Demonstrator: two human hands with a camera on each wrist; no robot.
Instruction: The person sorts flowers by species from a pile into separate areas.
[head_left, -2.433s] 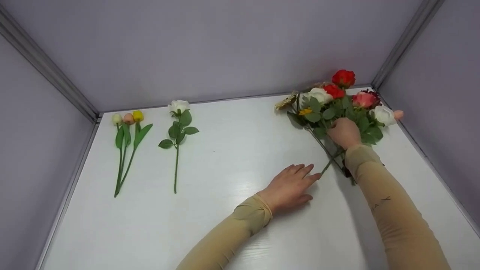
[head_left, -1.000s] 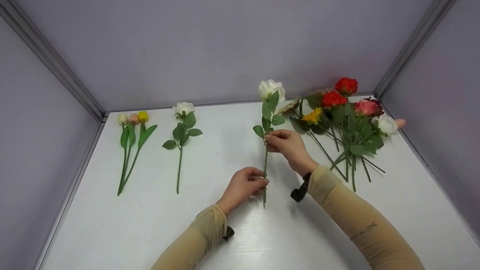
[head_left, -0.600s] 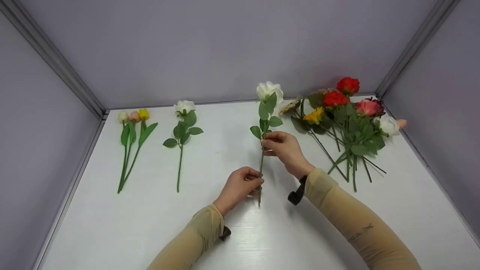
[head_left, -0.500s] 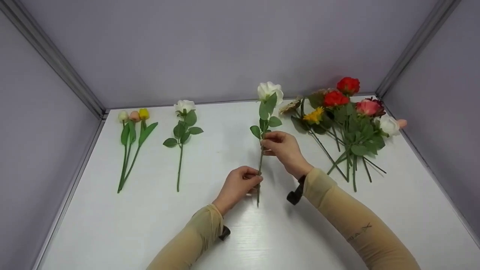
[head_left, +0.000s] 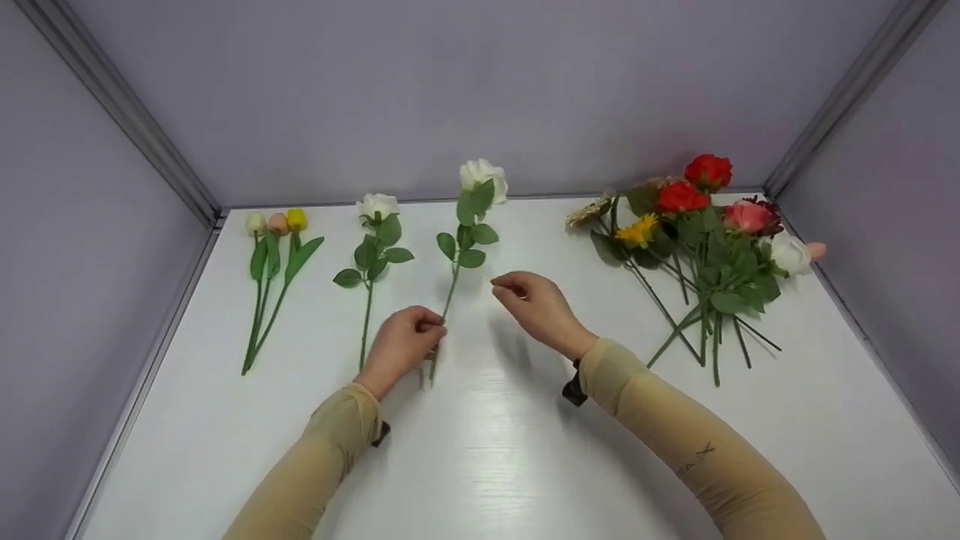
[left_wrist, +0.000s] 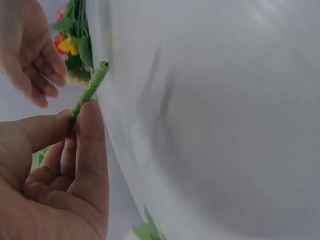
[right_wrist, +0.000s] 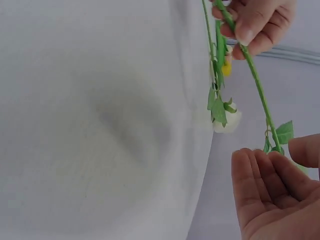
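My left hand [head_left: 401, 345] pinches the lower stem of a white rose [head_left: 480, 178], which is held above the table with its bloom pointing toward the back wall. In the left wrist view, thumb and fingers meet on the green stem [left_wrist: 91, 89] near its cut end. My right hand [head_left: 536, 309] hovers to the right of that stem, apart from it, holding nothing. Its fingers are loosely bent, and a gap shows between thumb and fingers in the right wrist view. Just left of the held flower, another white rose [head_left: 377, 206] lies on the table.
Three tulips [head_left: 276, 223], cream, peach and yellow, lie at the left of the white table [head_left: 480, 450]. A mixed pile with red roses [head_left: 708, 172], a yellow flower [head_left: 637, 231] and other blooms lies at the back right. Grey walls [head_left: 480, 90] enclose the back and sides.
Both hands took the white rose from the right-hand pile to the middle. Since then it has moved further left in my left hand, and my right hand has let go of its stem.
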